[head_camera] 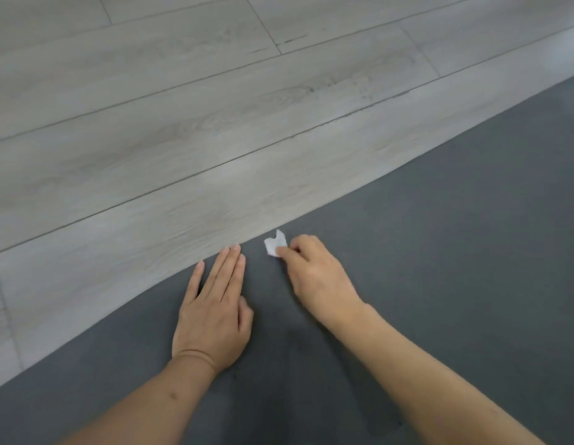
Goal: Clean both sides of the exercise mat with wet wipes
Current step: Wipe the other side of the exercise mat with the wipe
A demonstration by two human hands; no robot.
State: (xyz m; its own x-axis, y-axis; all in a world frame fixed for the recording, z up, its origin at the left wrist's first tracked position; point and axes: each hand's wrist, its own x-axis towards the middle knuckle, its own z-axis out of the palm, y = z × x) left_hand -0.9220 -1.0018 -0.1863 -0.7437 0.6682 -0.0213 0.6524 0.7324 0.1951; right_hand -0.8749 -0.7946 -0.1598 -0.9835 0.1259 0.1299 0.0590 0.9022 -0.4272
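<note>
- The floor [182, 117] is pale grey wood-look planks, with seams running slantwise across the upper and left parts of the view.
- A dark grey mat [455, 236] lies flat on the floor, filling the lower right; its long edge runs slantwise from lower left to upper right.
- The left hand [211, 313] lies palm down on the mat, just inside that edge. Its fingers are straight and held close together, the tips reaching the mat's edge; the thumb is tucked along the side. It holds nothing.
- The right hand [314, 271] is on the mat too, just beside the left hand and a little farther in from the edge. Its fingers are curled, pinching a small crumpled white wipe [274, 245].
- The wipe rests against the mat near its edge, sticking out beyond the right hand's fingertips, close to the left hand's fingertips but apart from them.
- Both bare forearms reach in from the bottom of the view over the mat.
</note>
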